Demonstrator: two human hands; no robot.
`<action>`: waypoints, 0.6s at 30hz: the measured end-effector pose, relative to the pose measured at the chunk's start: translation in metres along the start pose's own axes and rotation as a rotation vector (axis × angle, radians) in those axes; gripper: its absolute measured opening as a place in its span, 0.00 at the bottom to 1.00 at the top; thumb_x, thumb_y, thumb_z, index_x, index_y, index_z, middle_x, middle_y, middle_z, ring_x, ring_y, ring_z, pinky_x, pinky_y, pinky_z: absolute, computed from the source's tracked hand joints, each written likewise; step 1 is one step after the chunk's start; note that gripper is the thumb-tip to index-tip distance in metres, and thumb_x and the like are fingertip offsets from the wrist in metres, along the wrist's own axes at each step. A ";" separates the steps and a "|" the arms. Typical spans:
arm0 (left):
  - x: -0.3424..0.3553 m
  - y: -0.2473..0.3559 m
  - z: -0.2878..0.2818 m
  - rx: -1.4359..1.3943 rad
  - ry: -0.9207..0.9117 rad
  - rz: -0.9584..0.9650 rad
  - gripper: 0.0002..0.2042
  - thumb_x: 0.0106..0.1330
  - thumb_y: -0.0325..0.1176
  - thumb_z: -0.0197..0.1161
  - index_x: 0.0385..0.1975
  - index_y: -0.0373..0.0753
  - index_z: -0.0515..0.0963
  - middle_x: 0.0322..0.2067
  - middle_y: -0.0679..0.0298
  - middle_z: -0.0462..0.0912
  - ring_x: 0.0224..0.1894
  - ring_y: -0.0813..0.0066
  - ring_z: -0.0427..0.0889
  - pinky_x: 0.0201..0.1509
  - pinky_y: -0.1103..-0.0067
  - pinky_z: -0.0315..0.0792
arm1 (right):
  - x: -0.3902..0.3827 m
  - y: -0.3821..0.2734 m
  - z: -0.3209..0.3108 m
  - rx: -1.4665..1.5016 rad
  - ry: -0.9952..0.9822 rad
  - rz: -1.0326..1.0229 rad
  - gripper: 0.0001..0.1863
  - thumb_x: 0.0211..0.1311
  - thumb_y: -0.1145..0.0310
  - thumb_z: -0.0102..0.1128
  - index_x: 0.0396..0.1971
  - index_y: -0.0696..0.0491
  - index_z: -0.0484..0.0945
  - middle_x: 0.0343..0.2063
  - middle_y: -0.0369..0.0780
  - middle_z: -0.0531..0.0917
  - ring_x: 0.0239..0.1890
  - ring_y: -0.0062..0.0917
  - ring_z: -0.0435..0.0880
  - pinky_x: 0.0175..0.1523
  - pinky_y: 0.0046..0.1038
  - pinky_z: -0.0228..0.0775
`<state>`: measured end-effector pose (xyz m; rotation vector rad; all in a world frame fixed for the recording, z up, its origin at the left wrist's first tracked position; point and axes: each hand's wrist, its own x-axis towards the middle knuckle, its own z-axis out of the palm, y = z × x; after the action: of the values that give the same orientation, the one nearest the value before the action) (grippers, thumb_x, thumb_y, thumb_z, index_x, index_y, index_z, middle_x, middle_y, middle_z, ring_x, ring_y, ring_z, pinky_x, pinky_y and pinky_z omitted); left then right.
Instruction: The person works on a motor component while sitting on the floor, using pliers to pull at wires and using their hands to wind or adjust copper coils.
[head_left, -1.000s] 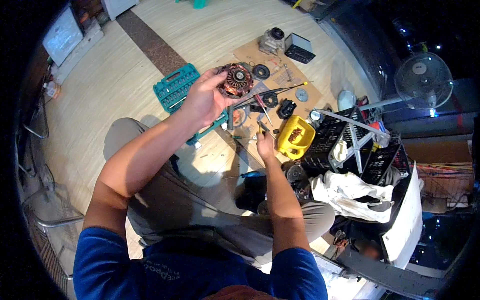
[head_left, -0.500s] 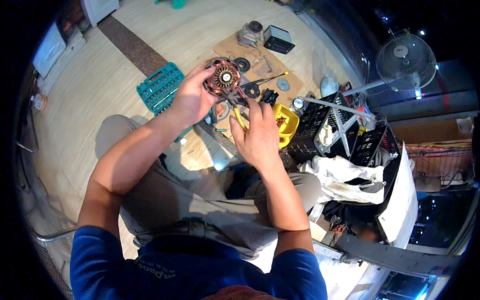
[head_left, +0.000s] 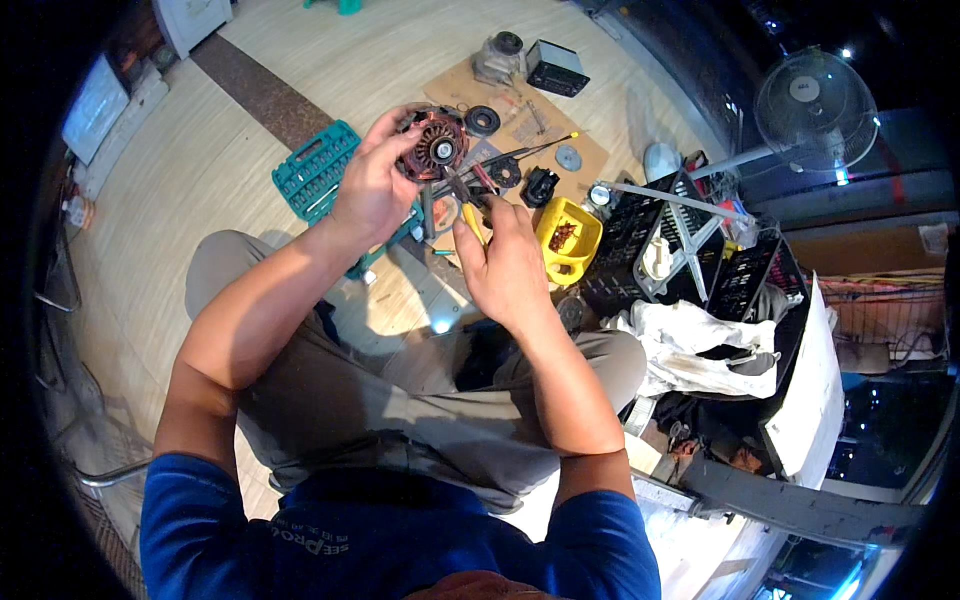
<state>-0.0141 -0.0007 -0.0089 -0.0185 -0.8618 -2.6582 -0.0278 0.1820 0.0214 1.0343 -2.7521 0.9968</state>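
Note:
My left hand (head_left: 372, 195) is closed round an alternator part (head_left: 437, 147), a dark round body with copper windings, a finned ring and a shiny hub at its centre. Its face is turned up toward me. In my right hand (head_left: 508, 262) is a pair of pliers with a yellow handle (head_left: 473, 222). The jaws of the pliers are at the lower edge of the windings; whether they grip a wire is too small to tell. Just right of my right hand stands a yellow container (head_left: 566, 268) with small copper-coloured pieces in it.
A cardboard sheet (head_left: 588, 150) carries a black pulley-like ring (head_left: 482, 121), a metal disc (head_left: 568, 158) and loose parts. Left of it lies a green socket set case (head_left: 318, 170). A black boxy unit (head_left: 557, 68) sits at the back. Black crates (head_left: 612, 250) and a fan (head_left: 815, 105) stand right.
The alternator part has shifted slightly left and tilted in my left hand. My right hand has moved a little left with the pliers, whose jaws now look closer together.

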 end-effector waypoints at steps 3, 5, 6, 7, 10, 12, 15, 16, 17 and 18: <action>0.000 -0.002 -0.001 0.028 -0.033 0.021 0.17 0.70 0.27 0.45 0.56 0.30 0.63 0.53 0.49 0.73 0.57 0.58 0.74 0.63 0.63 0.69 | -0.001 -0.001 0.000 0.050 -0.032 0.066 0.25 0.61 0.61 0.58 0.49 0.66 0.70 0.42 0.59 0.75 0.44 0.53 0.76 0.50 0.44 0.70; -0.001 -0.002 -0.001 0.057 -0.052 0.026 0.17 0.69 0.27 0.47 0.56 0.31 0.63 0.53 0.50 0.74 0.57 0.60 0.75 0.63 0.64 0.69 | -0.001 -0.001 0.001 0.066 -0.048 0.095 0.25 0.61 0.61 0.58 0.49 0.66 0.70 0.41 0.59 0.75 0.45 0.53 0.76 0.50 0.44 0.70; -0.001 -0.002 0.001 0.058 -0.051 0.022 0.17 0.69 0.27 0.47 0.56 0.31 0.63 0.53 0.50 0.74 0.57 0.60 0.75 0.63 0.64 0.69 | -0.001 0.000 0.001 0.073 -0.051 0.101 0.25 0.61 0.60 0.58 0.49 0.66 0.70 0.41 0.59 0.75 0.44 0.53 0.76 0.50 0.44 0.70; -0.002 -0.003 0.004 0.077 -0.035 0.026 0.17 0.69 0.26 0.48 0.56 0.31 0.63 0.51 0.51 0.75 0.54 0.63 0.76 0.61 0.67 0.70 | -0.001 0.001 0.002 0.079 -0.054 0.108 0.25 0.61 0.60 0.58 0.49 0.66 0.70 0.41 0.59 0.75 0.44 0.53 0.76 0.50 0.44 0.70; -0.004 -0.004 0.007 0.102 -0.007 0.031 0.17 0.68 0.26 0.50 0.55 0.32 0.63 0.49 0.53 0.75 0.52 0.66 0.78 0.58 0.70 0.71 | -0.002 -0.002 0.001 0.032 -0.038 0.101 0.24 0.61 0.61 0.58 0.48 0.66 0.70 0.39 0.59 0.75 0.43 0.53 0.76 0.49 0.44 0.70; -0.005 -0.005 0.008 0.107 0.003 0.032 0.17 0.68 0.26 0.51 0.55 0.32 0.63 0.49 0.53 0.75 0.51 0.66 0.78 0.58 0.70 0.71 | -0.002 -0.002 0.003 0.021 -0.035 0.093 0.24 0.60 0.61 0.58 0.47 0.66 0.71 0.39 0.58 0.75 0.43 0.53 0.76 0.49 0.44 0.70; -0.006 -0.007 0.008 0.100 0.025 0.040 0.17 0.68 0.26 0.52 0.55 0.32 0.62 0.49 0.53 0.75 0.51 0.67 0.77 0.58 0.70 0.72 | -0.003 -0.001 0.007 -0.023 -0.015 0.061 0.23 0.60 0.61 0.58 0.47 0.65 0.71 0.38 0.58 0.76 0.42 0.52 0.77 0.48 0.43 0.71; -0.007 -0.008 0.008 0.099 0.029 0.035 0.18 0.68 0.26 0.52 0.56 0.32 0.62 0.49 0.54 0.75 0.51 0.67 0.77 0.58 0.70 0.72 | -0.004 -0.001 0.009 -0.055 0.000 0.037 0.23 0.60 0.61 0.59 0.47 0.65 0.71 0.38 0.58 0.76 0.41 0.51 0.77 0.48 0.43 0.71; -0.007 -0.009 0.008 0.098 0.032 0.030 0.18 0.68 0.26 0.52 0.56 0.32 0.61 0.50 0.54 0.75 0.50 0.67 0.77 0.58 0.71 0.72 | -0.004 0.000 0.010 -0.053 0.000 0.039 0.23 0.60 0.61 0.59 0.47 0.65 0.71 0.38 0.58 0.76 0.41 0.51 0.77 0.48 0.43 0.71; -0.007 -0.009 0.008 0.100 0.032 0.028 0.18 0.68 0.26 0.52 0.56 0.32 0.61 0.50 0.54 0.75 0.50 0.67 0.77 0.58 0.71 0.72 | -0.005 0.000 0.011 -0.070 0.002 0.047 0.23 0.60 0.61 0.59 0.46 0.65 0.71 0.38 0.57 0.76 0.41 0.50 0.77 0.47 0.43 0.71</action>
<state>-0.0115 0.0129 -0.0082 0.0359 -0.9754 -2.5788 -0.0220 0.1781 0.0117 0.9633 -2.8000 0.8997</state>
